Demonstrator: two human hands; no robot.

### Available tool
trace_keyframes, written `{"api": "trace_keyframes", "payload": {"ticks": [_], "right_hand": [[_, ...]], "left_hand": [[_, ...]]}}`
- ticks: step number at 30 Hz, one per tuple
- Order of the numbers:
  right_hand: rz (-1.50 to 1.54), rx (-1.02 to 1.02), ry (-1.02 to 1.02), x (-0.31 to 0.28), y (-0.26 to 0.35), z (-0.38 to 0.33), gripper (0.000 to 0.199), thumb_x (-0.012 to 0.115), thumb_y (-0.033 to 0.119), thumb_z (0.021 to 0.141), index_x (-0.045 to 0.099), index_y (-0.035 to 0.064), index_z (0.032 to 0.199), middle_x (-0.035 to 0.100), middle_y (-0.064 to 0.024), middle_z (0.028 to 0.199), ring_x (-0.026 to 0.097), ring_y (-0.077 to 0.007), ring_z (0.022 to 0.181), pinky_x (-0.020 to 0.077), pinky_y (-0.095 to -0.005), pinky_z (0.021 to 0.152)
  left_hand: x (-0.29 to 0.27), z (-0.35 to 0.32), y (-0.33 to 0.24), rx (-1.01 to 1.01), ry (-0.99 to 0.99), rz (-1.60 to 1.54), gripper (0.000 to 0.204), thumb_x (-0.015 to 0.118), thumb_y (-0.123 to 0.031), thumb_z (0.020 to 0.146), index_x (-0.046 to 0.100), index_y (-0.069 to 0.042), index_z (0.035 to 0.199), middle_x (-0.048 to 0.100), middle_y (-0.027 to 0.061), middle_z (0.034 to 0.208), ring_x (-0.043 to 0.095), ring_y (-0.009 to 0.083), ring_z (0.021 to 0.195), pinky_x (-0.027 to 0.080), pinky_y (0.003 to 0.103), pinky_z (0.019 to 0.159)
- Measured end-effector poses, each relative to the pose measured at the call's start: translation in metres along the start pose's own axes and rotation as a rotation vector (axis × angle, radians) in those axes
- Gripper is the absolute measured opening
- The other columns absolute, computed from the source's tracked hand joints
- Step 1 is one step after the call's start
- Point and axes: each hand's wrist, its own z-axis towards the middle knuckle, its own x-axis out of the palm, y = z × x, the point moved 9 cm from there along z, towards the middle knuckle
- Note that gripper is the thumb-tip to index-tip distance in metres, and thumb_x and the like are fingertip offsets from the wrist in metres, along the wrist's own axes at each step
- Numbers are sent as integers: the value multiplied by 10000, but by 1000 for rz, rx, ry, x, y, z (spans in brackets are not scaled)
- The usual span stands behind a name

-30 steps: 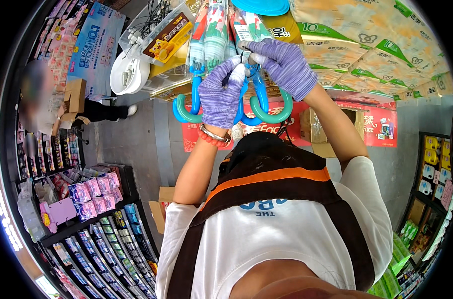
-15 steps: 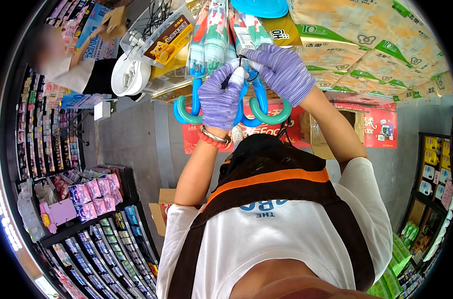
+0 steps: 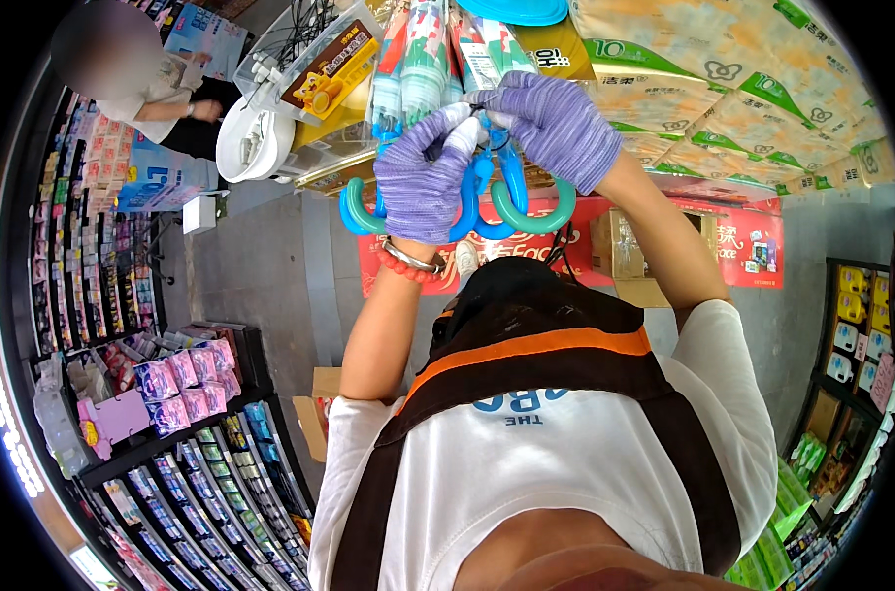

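Purple knit gloves cover both hands, raised overhead among hanging folded umbrellas. The left hand grips a blue hooked umbrella handle, steadying it, while the right hand pinches narrowly at its top, where it hangs, beside toilet-paper packs.

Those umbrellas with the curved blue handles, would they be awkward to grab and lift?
Probably not: the umbrellas look slim and folded, so likely light. The hooked handles seem stiff, easy to catch. Hanging, they would probably swing when the gloved hands push them.
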Motion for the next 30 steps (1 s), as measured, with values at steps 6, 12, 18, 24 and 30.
{"api": "trace_keyframes", "payload": {"ticks": [6,12,18,24,30], "right_hand": [[201,29,20,15,-9,-8,254,575,169,828,639,102,1065,644,-102,921,609,-258,848,488,-359,782],[468,149,-6,22,-21,-16,299,636,216,809,633,83,1076,654,-58,822,614,-154,715,500,-292,706],[1192,562,-1,27,-50,-25,488,576,93,818,436,-19,1272,588,-61,938,551,-130,681,482,-218,648],[1690,533,-374,22,-61,-26,478,508,9,827,383,-44,1285,517,-163,1099,548,-164,811,487,-204,708],[1711,349,-350,14,-45,-24,475,552,48,859,373,24,1298,519,-193,1165,582,-256,984,525,-306,837]], "left_hand": [[-5,3,-2,40,-2,-83,232,668,-50,789,635,27,1005,659,56,855,594,88,753,501,232,681],[0,7,4,43,156,-8,231,645,-57,811,637,-4,1035,657,47,856,590,73,736,490,213,663],[-13,8,24,-7,35,-267,148,551,-73,878,562,-13,1013,603,72,803,607,146,719,539,290,662],[7,-1,19,12,115,-115,133,554,-70,878,566,-13,997,599,48,808,587,111,721,499,250,669],[5,-4,17,35,64,-67,142,554,-81,882,570,-17,1007,600,38,792,578,100,711,481,238,665]]}}
